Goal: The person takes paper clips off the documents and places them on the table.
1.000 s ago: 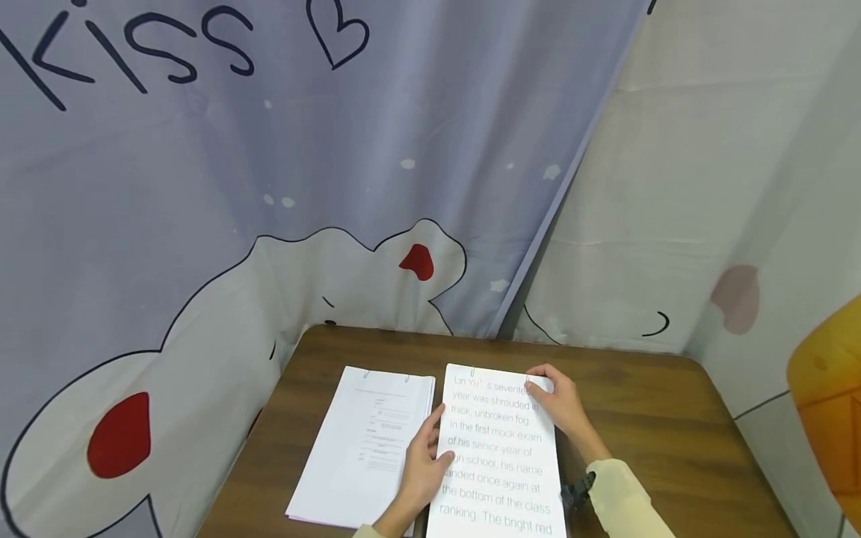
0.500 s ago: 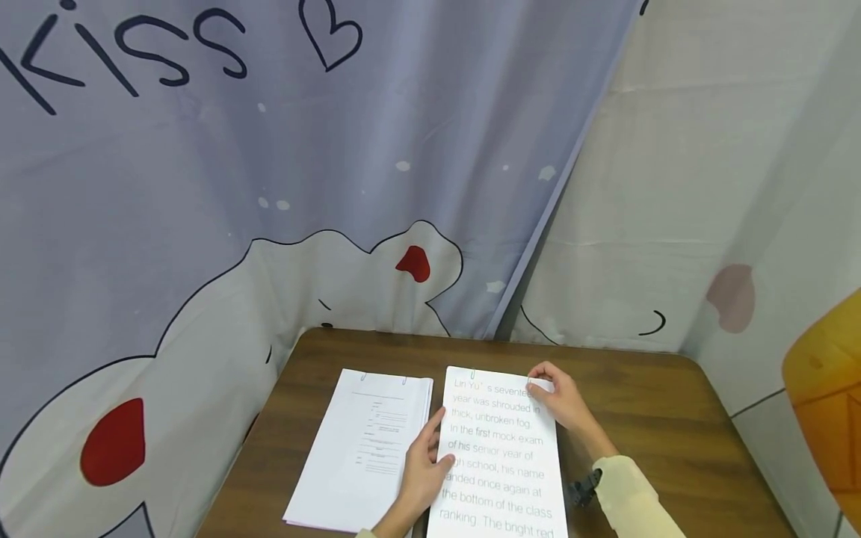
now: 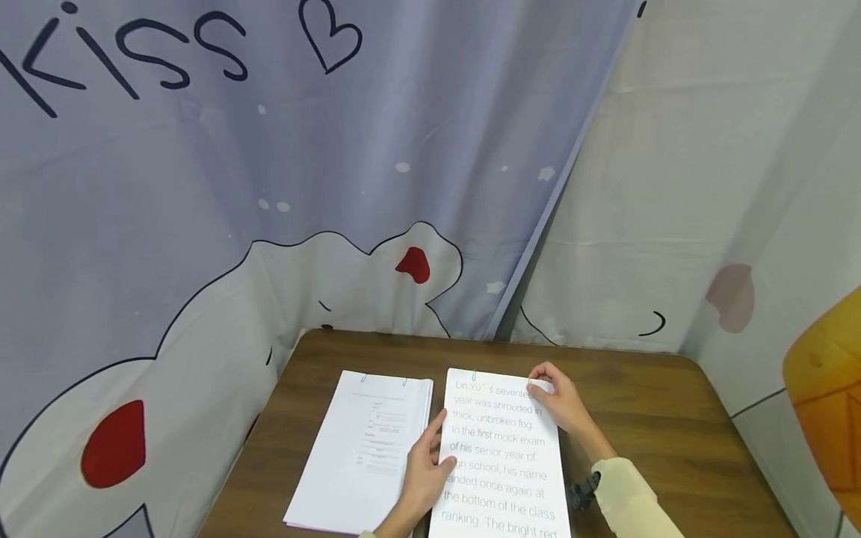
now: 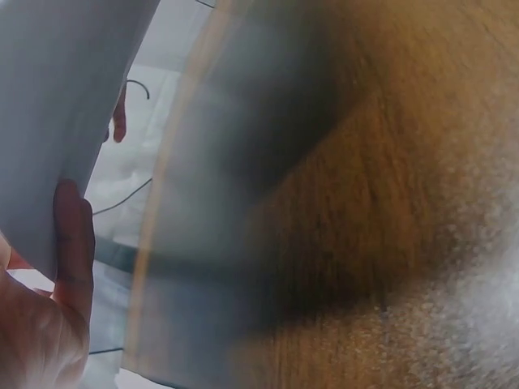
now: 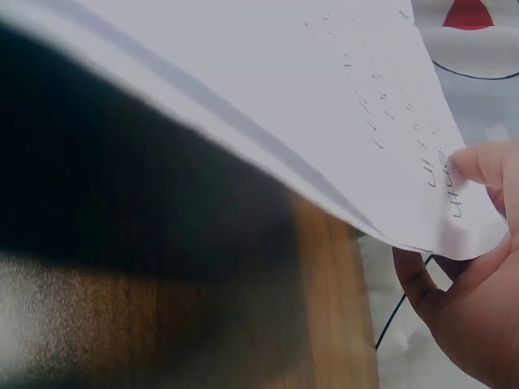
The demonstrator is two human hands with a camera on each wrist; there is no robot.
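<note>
A stack of printed paper sheets [image 3: 501, 456] in large type is held above the table. My left hand [image 3: 425, 467] grips its left edge, thumb on the printed face and fingers at the edge and behind. My right hand [image 3: 561, 400] pinches the top right corner. In the right wrist view its thumb [image 5: 478, 162] lies over the print while other fingers pass underneath. A paper clip [image 3: 474, 376] sits on the top edge, left of the right hand. Whether another clip lies under the right fingertips is hard to tell.
Left of my left hand, a second paper stack [image 3: 356, 448] with smaller print lies on the brown wooden table [image 3: 646, 418]. Two paper clips [image 3: 364, 377] show along its top edge. A printed curtain [image 3: 336, 149] hangs behind the table's far edge.
The view has shifted slightly. Both hands keep their places on the held sheets, with hardly any other movement.
</note>
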